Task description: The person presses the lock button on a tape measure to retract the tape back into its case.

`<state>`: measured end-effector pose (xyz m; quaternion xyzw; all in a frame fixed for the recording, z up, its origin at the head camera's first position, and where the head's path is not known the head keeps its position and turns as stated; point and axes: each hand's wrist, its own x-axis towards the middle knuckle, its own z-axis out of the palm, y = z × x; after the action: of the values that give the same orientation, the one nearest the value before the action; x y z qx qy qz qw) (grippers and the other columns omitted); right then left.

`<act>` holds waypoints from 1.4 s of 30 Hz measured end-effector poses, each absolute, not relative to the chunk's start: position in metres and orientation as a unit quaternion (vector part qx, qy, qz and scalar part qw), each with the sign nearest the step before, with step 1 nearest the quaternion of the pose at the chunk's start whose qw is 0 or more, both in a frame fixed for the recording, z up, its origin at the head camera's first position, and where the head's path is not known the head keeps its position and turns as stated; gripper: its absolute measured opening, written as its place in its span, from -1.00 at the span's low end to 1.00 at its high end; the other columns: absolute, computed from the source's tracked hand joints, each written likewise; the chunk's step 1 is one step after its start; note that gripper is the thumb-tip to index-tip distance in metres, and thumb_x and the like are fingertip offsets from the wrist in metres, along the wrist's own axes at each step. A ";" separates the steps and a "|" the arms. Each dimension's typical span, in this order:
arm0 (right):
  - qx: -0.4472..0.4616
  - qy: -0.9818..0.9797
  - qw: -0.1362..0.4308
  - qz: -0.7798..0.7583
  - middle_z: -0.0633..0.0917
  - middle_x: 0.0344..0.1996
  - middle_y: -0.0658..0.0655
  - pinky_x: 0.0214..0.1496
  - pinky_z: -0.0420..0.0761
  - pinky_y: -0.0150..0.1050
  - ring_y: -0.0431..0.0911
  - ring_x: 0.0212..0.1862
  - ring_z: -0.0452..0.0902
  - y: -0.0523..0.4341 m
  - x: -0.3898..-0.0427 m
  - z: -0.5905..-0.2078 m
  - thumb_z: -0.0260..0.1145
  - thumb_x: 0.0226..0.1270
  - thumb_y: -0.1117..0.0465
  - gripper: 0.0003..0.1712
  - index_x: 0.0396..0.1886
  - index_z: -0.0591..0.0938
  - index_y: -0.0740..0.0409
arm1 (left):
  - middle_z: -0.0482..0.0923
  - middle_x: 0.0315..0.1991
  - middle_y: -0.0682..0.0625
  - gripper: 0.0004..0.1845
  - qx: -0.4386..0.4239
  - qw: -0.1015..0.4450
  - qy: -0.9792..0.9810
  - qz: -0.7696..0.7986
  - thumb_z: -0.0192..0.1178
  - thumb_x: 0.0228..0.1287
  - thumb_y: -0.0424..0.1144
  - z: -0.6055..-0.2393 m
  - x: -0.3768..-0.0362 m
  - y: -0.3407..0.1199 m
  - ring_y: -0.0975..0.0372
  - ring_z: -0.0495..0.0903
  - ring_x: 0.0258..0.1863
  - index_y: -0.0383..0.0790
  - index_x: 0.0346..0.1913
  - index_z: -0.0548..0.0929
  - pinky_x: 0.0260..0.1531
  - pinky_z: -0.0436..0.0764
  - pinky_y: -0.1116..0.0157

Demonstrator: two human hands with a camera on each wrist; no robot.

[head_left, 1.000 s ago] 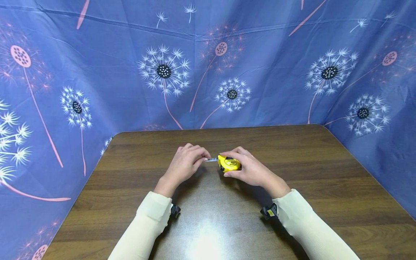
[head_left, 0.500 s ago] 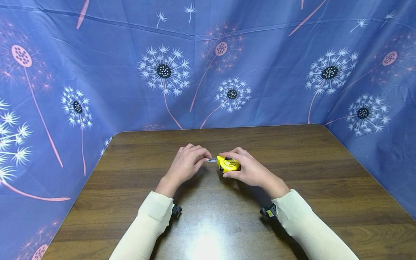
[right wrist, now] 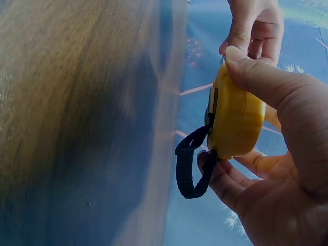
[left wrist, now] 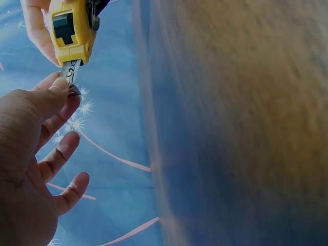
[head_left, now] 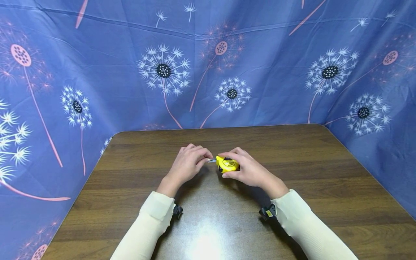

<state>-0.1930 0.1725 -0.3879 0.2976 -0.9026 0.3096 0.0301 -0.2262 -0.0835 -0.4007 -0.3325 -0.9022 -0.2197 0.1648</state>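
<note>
A yellow tape measure (head_left: 228, 164) is held just above the middle of the brown table (head_left: 292, 162). My right hand (head_left: 248, 168) grips its case (right wrist: 237, 120), thumb on one flat side and fingers on the other. A black wrist strap (right wrist: 188, 166) hangs from the case. My left hand (head_left: 190, 162) pinches the metal end of the blade (left wrist: 70, 77) between thumb and forefinger; a short bit of blade (head_left: 212, 160) shows between the hands. The left hand's other fingers (left wrist: 61, 154) are loosely spread.
A blue cloth with dandelion prints (head_left: 201, 72) walls in the table at the back and on both sides. Both arms wear cream sleeves (head_left: 308, 227) with black wrist cameras (head_left: 268, 212) strapped on. The table's rounded far corners (head_left: 115, 135) meet the cloth.
The exposed blade between the hands has grown shorter, and the case has moved slightly left toward the left hand. Both forearms have shifted a little.
</note>
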 end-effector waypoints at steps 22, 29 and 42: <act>0.297 -0.902 0.030 0.312 0.53 0.04 0.04 0.04 0.55 -0.05 -0.06 0.03 0.46 0.172 -0.192 -0.389 0.63 0.19 0.05 -0.23 0.40 0.56 -0.07 | 0.68 -0.17 0.30 -0.92 -0.332 0.169 -0.901 -0.223 0.35 0.42 -0.15 -0.403 -0.225 -0.081 0.27 0.49 -0.15 0.17 -0.14 0.73 -0.05 0.44 0.09; 0.299 -0.903 0.035 0.307 0.54 0.05 0.04 0.04 0.54 -0.06 -0.06 0.03 0.46 0.171 -0.192 -0.390 0.63 0.19 0.03 -0.23 0.40 0.56 -0.10 | 0.68 -0.17 0.30 -0.93 -0.333 0.169 -0.901 -0.220 0.35 0.43 -0.15 -0.402 -0.225 -0.080 0.27 0.49 -0.16 0.17 -0.14 0.73 -0.05 0.44 0.08; 0.295 -0.905 0.030 0.305 0.53 0.04 0.03 0.03 0.54 -0.07 -0.06 0.03 0.45 0.171 -0.191 -0.389 0.61 0.20 0.02 -0.23 0.41 0.55 -0.11 | 0.68 -0.16 0.31 -0.93 -0.329 0.164 -0.904 -0.217 0.34 0.43 -0.13 -0.403 -0.226 -0.080 0.28 0.49 -0.16 0.18 -0.13 0.73 -0.05 0.43 0.10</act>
<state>-0.1913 0.1707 -0.3895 0.2950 -0.9049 0.3051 0.0303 -0.2259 -0.0804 -0.4033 -0.3292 -0.9041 -0.2173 0.1643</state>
